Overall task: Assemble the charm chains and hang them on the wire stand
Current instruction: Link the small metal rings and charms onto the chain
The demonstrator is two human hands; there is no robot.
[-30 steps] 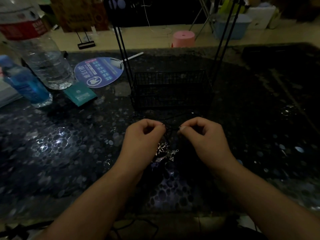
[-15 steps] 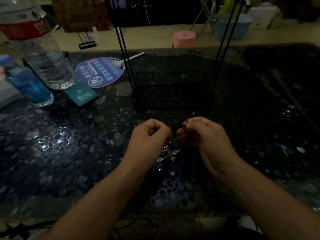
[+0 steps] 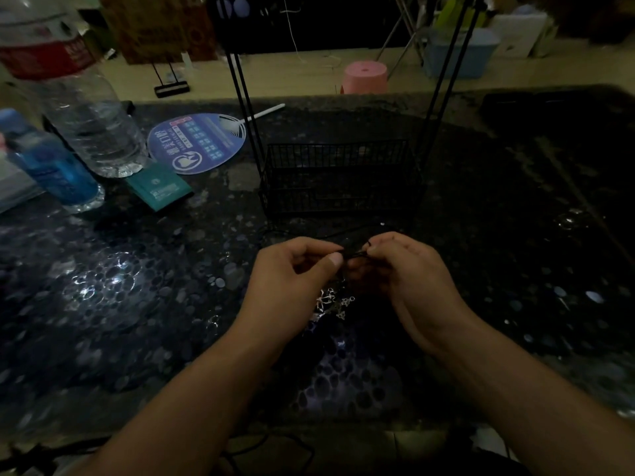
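Left hand (image 3: 292, 280), right hand (image 3: 409, 273) both pinch black cord (image 3: 354, 254); charms (image 3: 335, 300) dangle beneath.

Before you a black wire stand (image 3: 338, 176), silver charms (image 3: 335, 300), dark pebble-patterned table (image 3: 103, 286), blue fan (image 3: 197, 142), teal packet (image 3: 158, 187), pink stool (image 3: 365, 77), red-labelled clear bottle (image 3: 74, 94)
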